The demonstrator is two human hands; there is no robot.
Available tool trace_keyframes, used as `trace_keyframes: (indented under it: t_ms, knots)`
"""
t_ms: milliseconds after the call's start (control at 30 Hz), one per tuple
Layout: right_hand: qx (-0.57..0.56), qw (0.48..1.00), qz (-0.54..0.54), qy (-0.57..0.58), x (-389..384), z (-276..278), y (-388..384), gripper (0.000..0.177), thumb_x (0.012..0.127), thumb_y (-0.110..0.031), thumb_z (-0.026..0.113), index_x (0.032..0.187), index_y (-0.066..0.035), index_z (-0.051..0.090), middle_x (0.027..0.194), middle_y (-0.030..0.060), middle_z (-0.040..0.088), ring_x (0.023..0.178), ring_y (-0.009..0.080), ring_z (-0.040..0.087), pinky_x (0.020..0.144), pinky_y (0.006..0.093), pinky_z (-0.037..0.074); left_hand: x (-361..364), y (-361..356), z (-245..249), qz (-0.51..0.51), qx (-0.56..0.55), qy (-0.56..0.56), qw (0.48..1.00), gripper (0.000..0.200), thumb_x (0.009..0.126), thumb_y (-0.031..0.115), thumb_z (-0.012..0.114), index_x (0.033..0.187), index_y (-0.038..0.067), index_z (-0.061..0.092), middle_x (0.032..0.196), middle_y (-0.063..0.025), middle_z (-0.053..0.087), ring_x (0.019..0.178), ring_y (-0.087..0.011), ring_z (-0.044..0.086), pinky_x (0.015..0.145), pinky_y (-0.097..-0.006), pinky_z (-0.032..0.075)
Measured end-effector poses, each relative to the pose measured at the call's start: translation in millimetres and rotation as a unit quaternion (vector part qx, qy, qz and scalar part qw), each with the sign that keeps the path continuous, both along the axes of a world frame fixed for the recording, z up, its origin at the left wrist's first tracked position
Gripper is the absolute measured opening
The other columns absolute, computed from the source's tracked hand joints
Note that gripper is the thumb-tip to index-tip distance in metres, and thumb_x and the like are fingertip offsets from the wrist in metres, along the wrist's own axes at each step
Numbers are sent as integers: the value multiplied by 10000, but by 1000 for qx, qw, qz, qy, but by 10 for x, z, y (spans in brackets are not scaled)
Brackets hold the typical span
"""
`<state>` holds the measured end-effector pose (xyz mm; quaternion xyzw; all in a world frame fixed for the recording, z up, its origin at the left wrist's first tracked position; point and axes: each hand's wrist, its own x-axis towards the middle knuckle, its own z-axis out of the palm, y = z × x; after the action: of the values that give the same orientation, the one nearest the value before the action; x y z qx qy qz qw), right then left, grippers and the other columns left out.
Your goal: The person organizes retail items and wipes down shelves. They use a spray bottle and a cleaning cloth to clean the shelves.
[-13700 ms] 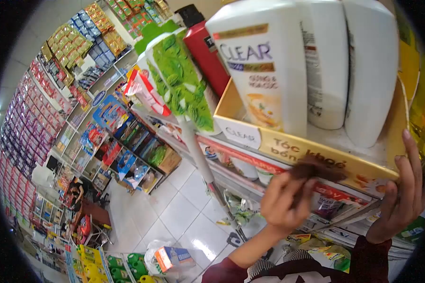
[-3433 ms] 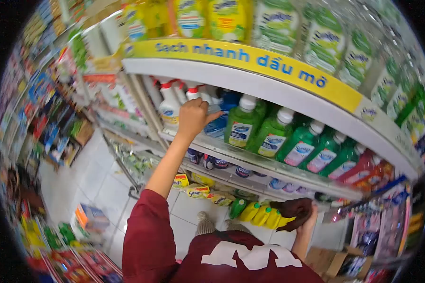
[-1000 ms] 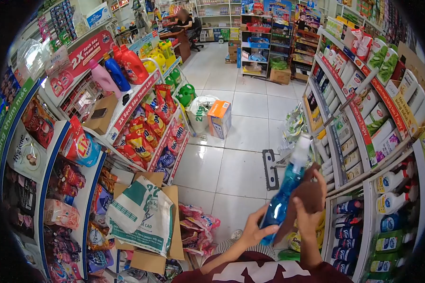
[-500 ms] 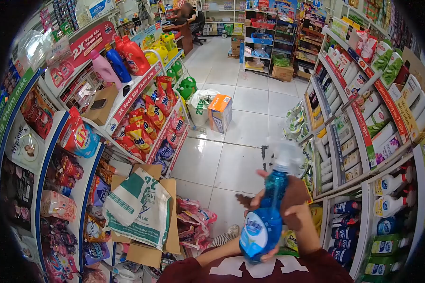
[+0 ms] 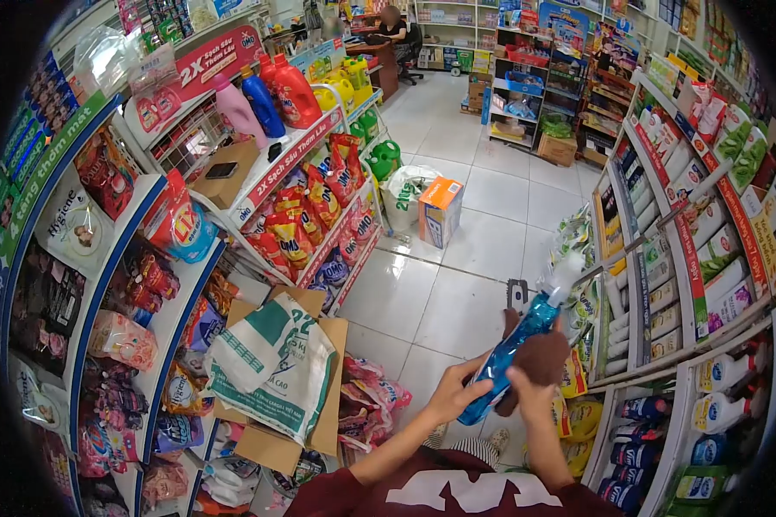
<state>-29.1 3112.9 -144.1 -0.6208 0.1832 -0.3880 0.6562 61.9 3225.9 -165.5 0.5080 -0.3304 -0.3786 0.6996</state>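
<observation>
A spray bottle (image 5: 533,320) of clear blue liquid with a whitish top is held in front of my chest, its top leaning away to the right. My left hand (image 5: 459,389) grips the bottle's lower part from the left, thumb across it. In my right hand (image 5: 533,398) is a brown cloth (image 5: 543,358), bunched against the bottle's right side. More of the brown cloth shows behind the bottle. The bottle's label is not readable from this angle.
An open cardboard box (image 5: 332,379) with a white-green sack (image 5: 272,370) on it stands at left. Shelves of goods line both sides. Detergent packs (image 5: 302,224) fill a rack. An orange-white box (image 5: 441,212) stands on the floor; a person (image 5: 392,30) sits far back.
The bottle has gone from nearly upright, label showing, to tilted with its label turned away. My left hand now grips its lower side. The view has swung left.
</observation>
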Motion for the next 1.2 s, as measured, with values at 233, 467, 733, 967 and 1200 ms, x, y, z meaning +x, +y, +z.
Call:
trace_keyframes:
  t_ms: [233,467,733,967,1200]
  knots:
    - [-386,910,122,93,-165,115,398,1080,625,-427,728,1362,37,89,1401,290,40,1312,412,72,1038,488,132,-162,-156,-431,196,-73,57,976,679,783,565,456,1083,-41,513,950,-91,592,873,-139,538,781,-276,420]
    - [-70,992,45,92,-64,656,12,988,602,-213,747,1346,56,154,1244,208,398,1120,288,428,955,380,327,-554,-137,-63,98,-41,8,994,680,778,523,506,1152,-43,481,988,-81,585,870,-144,538,801,-273,419]
    - [287,865,387,-140,-26,564,-455,725,731,-168,625,1311,51,249,1002,222,568,998,333,547,883,379,432,-212,32,205,-191,2,507,840,542,816,430,493,1156,8,473,1102,-148,552,894,-219,583,788,-332,471]
    - [306,858,411,-24,-69,620,95,490,860,-184,476,1287,11,338,1036,220,549,1107,340,473,955,432,363,-393,232,-414,-328,-85,563,754,439,793,248,487,1162,10,475,1126,-136,536,947,-215,559,836,-325,439]
    - [-103,875,473,15,-178,486,20,688,566,-382,690,1079,47,525,1050,202,557,1024,311,539,906,383,392,155,273,-701,-183,-11,152,971,402,770,65,482,1168,11,478,1150,-124,521,1000,-212,534,884,-319,407]
